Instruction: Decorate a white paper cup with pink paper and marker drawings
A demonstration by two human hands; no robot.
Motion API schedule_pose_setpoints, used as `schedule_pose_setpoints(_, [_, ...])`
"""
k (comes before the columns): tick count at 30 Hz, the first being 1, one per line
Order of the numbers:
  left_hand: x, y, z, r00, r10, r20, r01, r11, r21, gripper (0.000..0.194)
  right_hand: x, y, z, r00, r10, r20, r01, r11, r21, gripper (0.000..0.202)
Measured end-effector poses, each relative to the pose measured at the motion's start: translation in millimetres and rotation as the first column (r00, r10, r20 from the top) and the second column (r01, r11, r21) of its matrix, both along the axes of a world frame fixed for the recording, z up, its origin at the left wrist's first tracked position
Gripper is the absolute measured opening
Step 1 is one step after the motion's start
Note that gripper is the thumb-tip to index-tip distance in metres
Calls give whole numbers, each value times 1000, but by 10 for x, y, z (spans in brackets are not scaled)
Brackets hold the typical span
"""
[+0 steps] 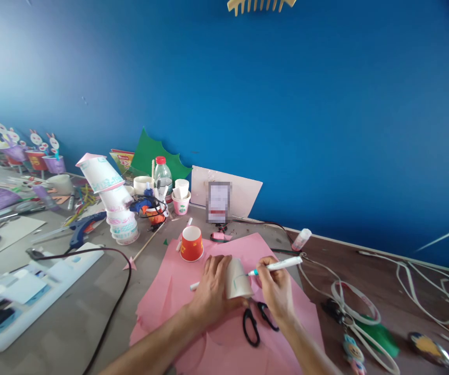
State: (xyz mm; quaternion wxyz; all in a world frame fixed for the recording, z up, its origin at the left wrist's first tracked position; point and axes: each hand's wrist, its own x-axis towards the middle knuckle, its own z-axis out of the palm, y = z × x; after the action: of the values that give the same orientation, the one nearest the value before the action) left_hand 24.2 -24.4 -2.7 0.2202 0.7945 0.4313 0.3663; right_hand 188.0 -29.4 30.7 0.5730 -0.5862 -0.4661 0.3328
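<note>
The white paper cup [237, 281] is held over the pink paper [158, 317], wide rim aimed nearward, long axis running away. Light, thin-walled, probably easily dented, it is best cradled gently near that stiffer rim; it's steadied by the left hand [213, 292], the marker [285, 264] pinched in the right hand [276, 290].

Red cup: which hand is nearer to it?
Left. The left hand, holding a pale cup, is just this side and rightward of the red cup; the right hand, holding a marker, is farther right.
</note>
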Motion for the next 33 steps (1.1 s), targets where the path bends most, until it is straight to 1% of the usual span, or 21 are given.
schedule_pose_setpoints(6, [-2, -2, -1, 1000, 31, 0, -31, 999, -17, 90, -7, 2, 75, 999, 4, 39, -4, 1000, -3, 20])
schedule_pose_setpoints(10, [-5, 3, -13, 998, 61, -4, -61, 998, -25, 85, 4, 0, 68, 997, 44, 60, -42, 999, -24, 22])
schedule_pose_setpoints(13, [-3, 5, -11, 997, 71, -8, -72, 997, -32, 83, 19, 0, 54, 997, 76, 29, -74, 995, -63, 23])
schedule_pose_setpoints(17, [0, 4, -14, 997, 72, -11, -72, 996, -50, 84, 35, 0, 55, 998, 45, -50, -49, 996, -75, 23])
schedule_pose_setpoints(22, [-4, 3, -30, 998, 63, -19, -64, 997, -53, 85, 26, -4, 58, 990, -25, -138, 21, 999, -32, 25])
schedule_pose_setpoints(25, [-6, 10, -27, 998, 63, -9, -63, 997, -38, 83, 1, -31, 53, 984, 11, -177, 0, 998, 61, 27])
schedule_pose_setpoints(27, [-6, 17, -18, 998, 60, -6, -60, 998, -28, 82, -24, -68, 53, 991, 79, -109, -65, 990, 126, 26])
schedule_pose_setpoints(30, [-3, 30, -6, 999, 50, -17, -50, 999, -4, 79, -65, -134, 47, 982, 176, 70, -186, 966, 177, 25])
schedule_pose_setpoints(33, [5, 40, -7, 998, 48, -27, -47, 998, 50, 75, -98, -179, 23, 953, 216, 213, -258, 946, 197, 22])
